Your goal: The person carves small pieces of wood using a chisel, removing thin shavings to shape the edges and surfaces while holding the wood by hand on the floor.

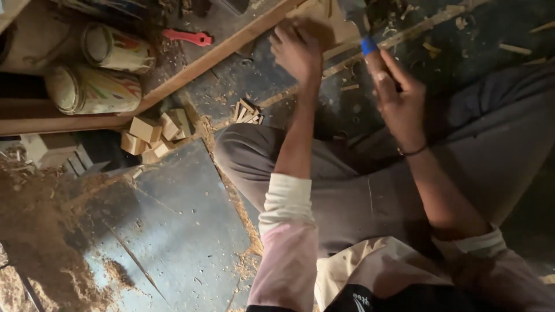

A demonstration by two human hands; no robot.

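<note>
The left hand presses flat on a wood piece at twelve o'clock on the floor; the right hand is clenched round a blue-handled tool just beside it. The wood looks light, stiff and rough, best held by its edges. At ten o'clock lie small blocks, two paint tins and sawdust.
</note>
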